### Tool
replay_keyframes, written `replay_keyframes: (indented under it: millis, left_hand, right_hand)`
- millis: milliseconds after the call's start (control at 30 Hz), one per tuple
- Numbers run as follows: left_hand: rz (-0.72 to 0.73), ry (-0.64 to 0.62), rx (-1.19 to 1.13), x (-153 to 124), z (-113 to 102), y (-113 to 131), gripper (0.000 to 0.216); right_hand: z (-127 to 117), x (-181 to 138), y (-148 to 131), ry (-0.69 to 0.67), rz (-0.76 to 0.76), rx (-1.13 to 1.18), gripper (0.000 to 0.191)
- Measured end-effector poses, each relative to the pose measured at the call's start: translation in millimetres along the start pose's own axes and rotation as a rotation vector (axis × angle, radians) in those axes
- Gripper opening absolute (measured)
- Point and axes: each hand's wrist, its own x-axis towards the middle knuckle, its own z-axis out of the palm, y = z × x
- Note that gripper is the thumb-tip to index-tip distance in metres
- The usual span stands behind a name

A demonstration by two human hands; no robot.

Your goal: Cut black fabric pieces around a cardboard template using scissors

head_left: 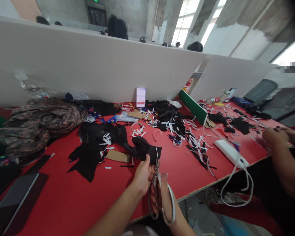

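Near the front edge of the red table, somebody's mid-snip on a black cloth, held up just off the middle of the bench. Left hand has the lower edge pinched between thumb and fingers, and the right hand is wrapped around the handles of some big metal scissors, blades right at the cloth's right end. Looks to me like that cut isn't finished, since the bit past the blade seems attached. As for progress, I'd say plenty's been trimmed already: white strips are curled all over the right side, with more loops on the left. Plenty left too, I reckon, going by the dark heap at the back and the big black piece on the left, though honestly I can't tell stock from scrap. That left piece lies so close to the held one that I can't see if they're joined, so it could snag. Cardboard sits just beside it. Otherwise it's clutter: camouflage fabric far left, a phone propped on the divider, a power strip with its cable drooping off the edge, and a co-worker's hands well off to the right.
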Motion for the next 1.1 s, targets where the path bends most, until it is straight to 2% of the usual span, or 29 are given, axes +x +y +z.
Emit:
replay_keyframes:
  millis: [133,300,400,467,600,767,967,1100]
  left_hand:
    - [-0.016,0.007,-0.023,-1,-1,0,0.041]
    - [-0.182,0.006,-0.153,6,-6,10,0.042]
    - [-0.139,0.136,-0.336,15,-6,18,0.028]
    - [-0.124,0.223,-0.366,18,-4,20,0.022]
    - [-0.11,0.212,-0.332,16,1,18,0.017]
    - [-0.069,0.139,-0.218,7,5,13,0.016]
    - [-0.146,0.103,-0.054,1,5,13,0.033]
    - [-0.122,0.135,-0.062,1,6,13,0.035]
  right_hand:
    - [0,-1,-2,0.007,-0.018,-0.022,0.064]
    - [-2,-6,0,0.001,-0.037,-0.059,0.063]
    - [-2,-9,3,0.028,-0.027,-0.069,0.064]
    - [-2,-9,4,0.048,-0.027,-0.057,0.064]
    - [-2,-4,5,0.075,-0.003,0.003,0.067]
    - [-2,0,4,0.026,0.028,0.077,0.068]
    - [-2,0,5,0.018,0.015,0.124,0.067]
    - [-1,3,5,0.02,0.027,0.151,0.068]
